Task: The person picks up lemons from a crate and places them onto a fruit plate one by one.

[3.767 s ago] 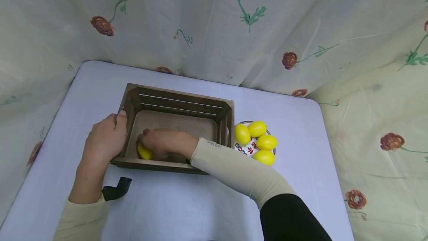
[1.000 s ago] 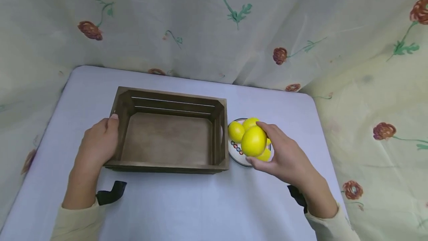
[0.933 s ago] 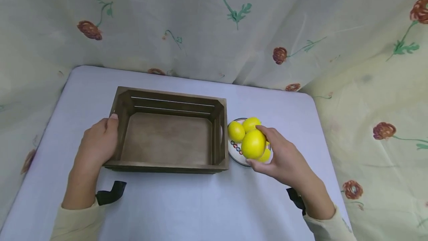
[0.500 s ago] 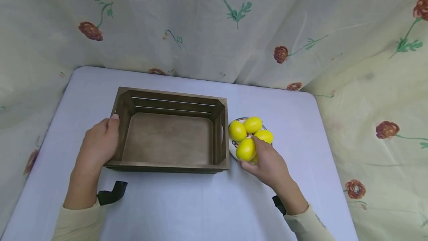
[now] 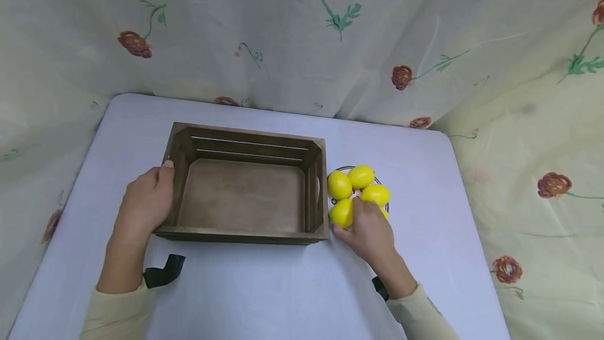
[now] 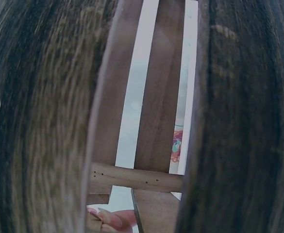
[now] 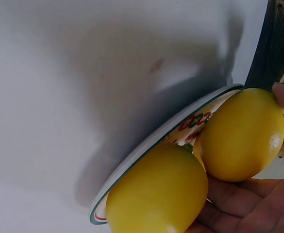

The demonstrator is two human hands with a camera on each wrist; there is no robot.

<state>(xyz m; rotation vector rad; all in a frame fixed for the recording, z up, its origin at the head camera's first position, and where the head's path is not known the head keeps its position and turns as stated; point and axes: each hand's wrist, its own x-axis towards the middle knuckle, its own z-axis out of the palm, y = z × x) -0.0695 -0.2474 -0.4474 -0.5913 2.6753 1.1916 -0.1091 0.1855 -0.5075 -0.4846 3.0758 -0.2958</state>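
Observation:
In the head view my left hand (image 5: 146,198) grips the left end of a brown slatted wooden crate (image 5: 243,193), thumb over the rim. The crate's floor is bare. Fingertips (image 6: 120,221) show beyond the slats in the left wrist view. On the right, my right hand (image 5: 373,230) holds a yellow lemon (image 5: 342,213) at the near side of a patterned plate (image 5: 387,208). In the right wrist view the thumb lies at one end of this lemon (image 7: 243,136), fingers beneath it, beside another lemon (image 7: 156,189) on the plate. The right hand partly hides that second lemon.
More lemons, such as the far one (image 5: 362,176), sit on the plate close to the crate's right end. A white cloth (image 5: 245,293) covers the table. Flower-patterned curtains (image 5: 278,30) hang behind and at both sides.
Earlier my right hand was inside the crate around a lemon. It then held a lemon above the plate, and now has lowered it to the near left side. My left hand stays on the crate.

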